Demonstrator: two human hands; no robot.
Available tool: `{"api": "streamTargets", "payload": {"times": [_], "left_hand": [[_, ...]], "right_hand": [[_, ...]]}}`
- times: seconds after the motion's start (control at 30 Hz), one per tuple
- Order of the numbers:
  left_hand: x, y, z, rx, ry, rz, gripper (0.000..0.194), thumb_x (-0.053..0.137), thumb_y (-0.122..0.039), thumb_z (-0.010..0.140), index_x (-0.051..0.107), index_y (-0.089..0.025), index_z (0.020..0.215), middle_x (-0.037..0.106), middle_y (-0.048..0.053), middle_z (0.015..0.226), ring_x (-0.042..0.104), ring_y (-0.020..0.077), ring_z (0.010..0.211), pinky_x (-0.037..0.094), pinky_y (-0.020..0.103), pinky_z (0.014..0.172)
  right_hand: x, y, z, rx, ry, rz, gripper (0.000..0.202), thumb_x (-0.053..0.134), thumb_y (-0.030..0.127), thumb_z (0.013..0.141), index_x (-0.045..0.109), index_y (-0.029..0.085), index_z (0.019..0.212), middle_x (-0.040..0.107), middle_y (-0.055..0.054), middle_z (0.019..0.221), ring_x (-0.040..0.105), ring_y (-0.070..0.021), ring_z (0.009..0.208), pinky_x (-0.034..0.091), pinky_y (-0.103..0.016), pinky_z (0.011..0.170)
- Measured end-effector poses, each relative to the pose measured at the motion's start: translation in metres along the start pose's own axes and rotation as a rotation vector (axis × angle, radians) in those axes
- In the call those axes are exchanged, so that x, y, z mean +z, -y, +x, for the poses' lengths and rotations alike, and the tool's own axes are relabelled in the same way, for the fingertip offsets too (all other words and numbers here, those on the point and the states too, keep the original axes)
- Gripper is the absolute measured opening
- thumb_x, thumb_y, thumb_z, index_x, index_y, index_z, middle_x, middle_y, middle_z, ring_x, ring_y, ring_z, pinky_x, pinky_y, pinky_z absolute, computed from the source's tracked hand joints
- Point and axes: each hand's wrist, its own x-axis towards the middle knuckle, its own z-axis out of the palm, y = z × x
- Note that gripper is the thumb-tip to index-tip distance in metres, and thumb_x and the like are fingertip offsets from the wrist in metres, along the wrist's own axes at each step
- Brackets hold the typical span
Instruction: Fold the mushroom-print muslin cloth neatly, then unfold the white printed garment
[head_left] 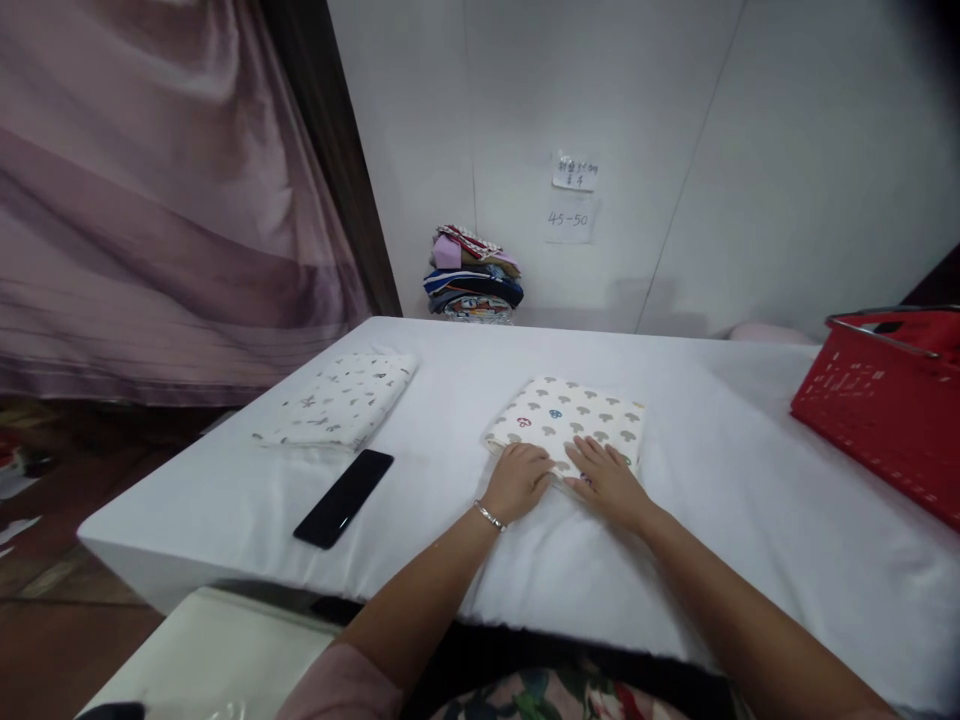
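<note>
The red basket (870, 410), toward the right end of the table (450, 430), is cut off by the picture's edge. The left hand (519, 480) and right hand (609, 482) hide parts of the mushroom-print cloth (574, 408). Beyond the far edge, the fabric stack (474, 278) has its base hidden; the upper note (575, 172) is too small to read.
</note>
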Motion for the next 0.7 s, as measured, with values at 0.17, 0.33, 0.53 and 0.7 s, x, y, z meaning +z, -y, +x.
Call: {"api": "streamTargets", "payload": {"times": [0.17, 0.33, 0.53, 0.7], "left_hand": [[0.006, -0.013, 0.009, -0.035, -0.018, -0.048, 0.021, 0.045, -0.027, 0.091, 0.065, -0.022, 0.086, 0.065, 0.002, 0.093, 0.055, 0.0159, 0.092, 0.039, 0.036, 0.085], [0.018, -0.011, 0.01, -0.03, -0.035, -0.087, 0.021, 0.047, -0.027, 0.09, 0.066, -0.02, 0.083, 0.065, 0.002, 0.086, 0.055, 0.0165, 0.087, 0.039, 0.036, 0.083], [0.018, -0.009, 0.004, -0.037, -0.032, -0.108, 0.021, 0.047, -0.026, 0.09, 0.066, -0.022, 0.084, 0.066, 0.002, 0.09, 0.054, 0.0167, 0.089, 0.04, 0.036, 0.083], [0.011, -0.013, 0.012, -0.069, 0.015, -0.105, 0.023, 0.048, -0.028, 0.09, 0.066, -0.021, 0.077, 0.066, 0.002, 0.086, 0.056, 0.0163, 0.086, 0.042, 0.035, 0.082]], "right_hand": [[-0.001, -0.001, 0.0, 0.0, 0.005, 0.074, 0.058, 0.036, 0.052, 0.089, 0.037, 0.024, 0.14, 0.028, -0.008, 0.149, 0.02, -0.0263, 0.138, 0.019, -0.051, 0.11], [-0.011, -0.021, 0.02, 0.1, -0.125, 0.198, 0.044, 0.035, 0.039, 0.091, 0.051, 0.025, 0.13, 0.045, -0.007, 0.139, 0.034, -0.0231, 0.132, 0.028, -0.047, 0.107], [-0.007, -0.047, 0.037, 0.383, -0.185, -0.019, 0.048, 0.034, 0.043, 0.09, 0.046, 0.018, 0.13, 0.035, -0.013, 0.145, 0.025, -0.0298, 0.135, 0.028, -0.057, 0.102], [0.01, -0.056, 0.035, 0.398, -0.178, -0.079, 0.049, 0.029, 0.046, 0.091, 0.045, 0.021, 0.13, 0.035, -0.011, 0.145, 0.025, -0.0285, 0.135, 0.031, -0.057, 0.099]]}}
